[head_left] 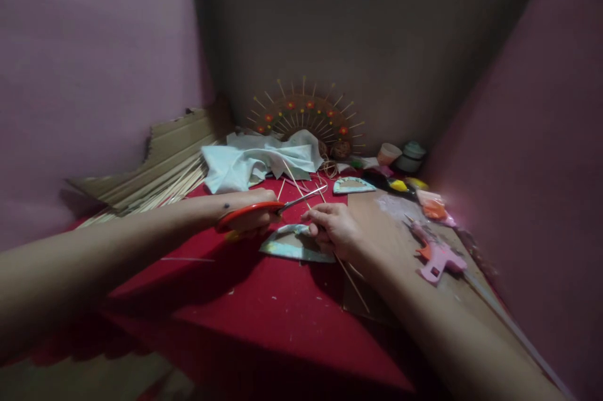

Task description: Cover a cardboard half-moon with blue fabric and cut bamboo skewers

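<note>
My left hand (260, 219) is closed around the handles of orange-handled scissors (249, 210). Their blades point right and appear to cross a thin wooden stick (296, 185). In a pinch, my right hand (336, 228) grips that stick, whose lower end slants down beneath my wrist. Partly behind my right fingers, a half-round piece edged with light blue patterned cloth (294, 251) lies on the red tablecloth (264, 319). A similar smaller half-round piece (352, 185) rests farther back. I cannot tell whether the blades touch the stick.
A pink glue gun (440, 261) lies on a cardboard sheet (377, 225) at right. Light blue cloth (264, 162), a bundle of sticks (160, 190) and corrugated cardboard (179, 149) are at back left. A flowered, stick-rayed arch (301, 113) stands against the wall, near a cup (389, 154).
</note>
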`<state>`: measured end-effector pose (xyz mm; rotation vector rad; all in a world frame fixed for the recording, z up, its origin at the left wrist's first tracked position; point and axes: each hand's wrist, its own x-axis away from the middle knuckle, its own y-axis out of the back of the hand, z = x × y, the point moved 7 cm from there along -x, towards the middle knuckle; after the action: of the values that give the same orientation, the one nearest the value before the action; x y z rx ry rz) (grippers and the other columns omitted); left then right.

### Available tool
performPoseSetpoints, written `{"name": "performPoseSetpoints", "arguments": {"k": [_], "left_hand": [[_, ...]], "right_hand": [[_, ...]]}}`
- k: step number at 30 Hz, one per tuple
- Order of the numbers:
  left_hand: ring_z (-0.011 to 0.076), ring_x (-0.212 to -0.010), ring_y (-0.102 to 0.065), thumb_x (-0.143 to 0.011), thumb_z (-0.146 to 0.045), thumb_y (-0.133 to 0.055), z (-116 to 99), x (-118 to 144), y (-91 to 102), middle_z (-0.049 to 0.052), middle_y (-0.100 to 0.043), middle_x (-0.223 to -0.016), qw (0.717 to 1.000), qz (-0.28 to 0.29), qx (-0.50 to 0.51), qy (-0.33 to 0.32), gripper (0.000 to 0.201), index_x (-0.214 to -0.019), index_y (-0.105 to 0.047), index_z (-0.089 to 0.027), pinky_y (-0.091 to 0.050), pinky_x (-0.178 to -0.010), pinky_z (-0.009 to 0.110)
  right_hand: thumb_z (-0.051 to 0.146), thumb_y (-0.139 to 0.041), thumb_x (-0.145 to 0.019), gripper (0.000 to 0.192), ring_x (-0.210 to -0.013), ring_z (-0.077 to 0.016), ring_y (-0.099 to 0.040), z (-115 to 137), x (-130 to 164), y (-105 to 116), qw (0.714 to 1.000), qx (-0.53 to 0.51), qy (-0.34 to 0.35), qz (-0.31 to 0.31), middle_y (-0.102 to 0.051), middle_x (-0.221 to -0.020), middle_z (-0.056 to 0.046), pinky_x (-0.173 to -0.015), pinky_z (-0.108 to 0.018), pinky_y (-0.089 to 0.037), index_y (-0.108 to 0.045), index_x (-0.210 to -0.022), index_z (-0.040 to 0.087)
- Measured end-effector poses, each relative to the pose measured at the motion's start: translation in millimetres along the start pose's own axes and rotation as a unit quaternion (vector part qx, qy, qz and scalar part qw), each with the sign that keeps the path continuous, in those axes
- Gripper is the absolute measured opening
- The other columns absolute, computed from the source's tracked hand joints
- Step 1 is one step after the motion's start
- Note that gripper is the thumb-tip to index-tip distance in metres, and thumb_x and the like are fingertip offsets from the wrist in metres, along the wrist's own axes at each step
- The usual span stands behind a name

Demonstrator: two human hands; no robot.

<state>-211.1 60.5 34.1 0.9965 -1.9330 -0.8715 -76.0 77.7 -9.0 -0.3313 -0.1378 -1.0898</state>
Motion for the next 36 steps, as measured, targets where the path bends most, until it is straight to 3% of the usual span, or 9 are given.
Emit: {"name": "performPoseSetpoints", "arguments": {"k": [4, 11, 16, 24, 29, 33, 36], "left_hand": [[0.0132, -0.044, -0.051, -0.074, -0.019, -0.042, 10, 5, -7.0, 0.003, -0.055, -0.052, 0.999, 0.011, 0.035, 0.008, 0.018, -0.058, -0.050, -0.018, -0.037, -0.043, 0.023], [0.0126, -0.057, -0.048, -0.072, -0.015, -0.046, -4, 28, -3.7, 0.001, -0.057, -0.065, 0.986, -0.114, -0.075, -0.097, 0.005, -0.071, -0.047, -0.019, -0.035, -0.054, 0.023], [0.0140, -0.056, -0.046, -0.064, -0.010, -0.050, -3, 32, -2.3, 0.000, -0.053, -0.060, 0.967, -0.154, -0.188, -0.076, 0.012, -0.070, -0.046, -0.020, -0.031, -0.054, 0.024], [0.0106, -0.048, -0.038, -0.063, -0.008, -0.047, 3, 16, -9.2, -0.002, -0.047, -0.053, 0.983, -0.111, -0.118, -0.084, 0.012, -0.061, -0.044, -0.019, -0.026, -0.049, 0.024], [0.0106, -0.047, -0.036, -0.069, -0.012, -0.046, 4, 8, -5.2, -0.002, -0.044, -0.050, 0.994, -0.065, -0.084, -0.037, 0.014, -0.057, -0.043, -0.019, -0.026, -0.048, 0.025], [0.0131, -0.053, -0.047, -0.074, -0.020, -0.046, 9, 15, 1.0, 0.002, -0.057, -0.062, 0.999, -0.006, -0.039, -0.028, 0.010, -0.068, -0.053, -0.018, -0.033, -0.050, 0.024], [0.0155, -0.062, -0.054, -0.080, -0.023, -0.044, 30, 20, 9.8, 0.006, -0.063, -0.073, 0.997, -0.031, -0.073, -0.002, 0.014, -0.071, -0.053, -0.018, -0.038, -0.056, 0.025]], "right_hand": [[0.018, -0.053, -0.083, 0.014, -0.028, -0.0014, -0.019, 3, 4, -6, 0.997, -0.048, -0.008, 0.065, -0.046, -0.040, 0.006, -0.028, -0.014, -0.013, -0.060, -0.072, 0.013], [0.014, -0.062, -0.076, 0.008, -0.036, -0.0006, -0.013, 9, 18, -19, 0.952, -0.180, -0.031, 0.245, -0.040, -0.046, 0.009, -0.027, -0.010, -0.016, -0.065, -0.080, 0.008], [0.013, -0.060, -0.078, 0.010, -0.037, -0.0010, -0.011, 8, 26, -25, 0.922, -0.207, -0.042, 0.325, -0.039, -0.048, 0.009, -0.026, -0.009, -0.017, -0.066, -0.084, 0.008], [0.011, -0.058, -0.079, 0.007, -0.036, -0.0010, -0.014, -5, 8, -15, 0.946, -0.204, -0.050, 0.248, -0.040, -0.047, 0.008, -0.026, -0.010, -0.016, -0.065, -0.078, 0.008], [0.012, -0.058, -0.078, 0.008, -0.034, -0.0010, -0.017, -6, 3, -10, 0.968, -0.168, -0.037, 0.181, -0.045, -0.044, 0.006, -0.028, -0.011, -0.016, -0.065, -0.080, 0.008], [0.013, -0.056, -0.080, 0.007, -0.035, -0.0017, -0.016, 2, 4, -4, 0.977, -0.166, -0.014, 0.135, -0.043, -0.044, 0.007, -0.029, -0.011, -0.017, -0.063, -0.079, 0.011], [0.012, -0.055, -0.081, 0.007, -0.035, -0.0024, -0.015, 14, 5, 8, 0.976, -0.196, 0.025, 0.092, -0.039, -0.045, 0.009, -0.029, -0.012, -0.015, -0.061, -0.077, 0.012]]}}
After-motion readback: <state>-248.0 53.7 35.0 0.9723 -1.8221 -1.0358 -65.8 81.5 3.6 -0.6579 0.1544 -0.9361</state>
